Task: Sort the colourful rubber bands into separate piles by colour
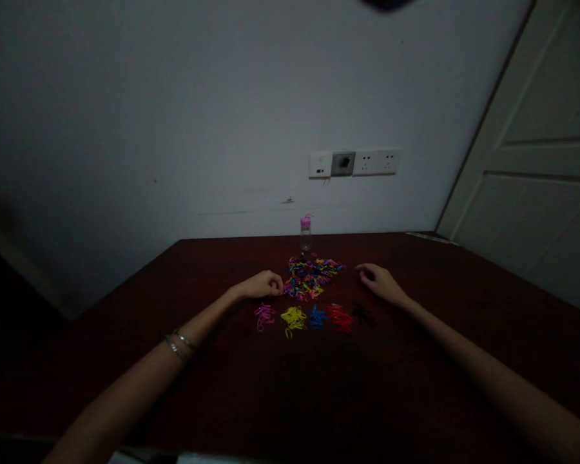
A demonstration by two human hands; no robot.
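A mixed heap of small colourful rubber bands [310, 278] lies on the dark red table. My left hand [261, 284] rests at the heap's left edge, its fingers curled and closed at the tips. Whether a band is between those fingertips is too small to see. To the right of the heap, my right hand [381, 282] hovers or rests with thumb and forefinger apart, holding nothing visible. In front of the heap runs a row of sorted bands: pink bands [265, 315], yellow bands [294, 318], blue bands [318, 316], red bands [339, 317] and black bands [364, 314].
Behind the heap a clear bottle with a pink cap [306, 235] stands upright near the wall. Sockets and a switch plate [354, 164] are set in the wall above the table [251, 393]. A white panelled door [536, 161] is at the right.
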